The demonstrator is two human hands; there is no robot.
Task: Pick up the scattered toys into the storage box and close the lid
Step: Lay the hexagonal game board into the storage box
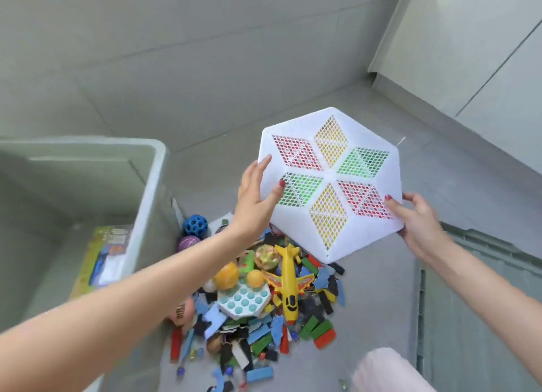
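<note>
A grey tiled floor runs to pale cabinet fronts at the right. On it, at the left, stands the storage box — grey, open, with no lid on it. Inside, a single flat printed carton leans against the near wall; otherwise the box looks nearly bare, so my reading is that the job has only begun.

Both hands hold a white hexagonal board, its lattice panels coloured red, yellow and green, raised above the pile and clear of the floor. The left hand is laid against the board's left edge, fingers mostly straight and the thumb pressed on the face. The right hand grips the lower right corner, thumb on top and fingers curled behind.

Nearly everything is still out. The pile lies just beside the box: a yellow plane, a white pop pad with teal bubbles, a blue holed ball, a purple ball, an orange ball, and many blocks and torn foam bits — some marbles too.

A grey ribbed slab at the right may be the lid; I cannot tell for sure. Closing comes last.
</note>
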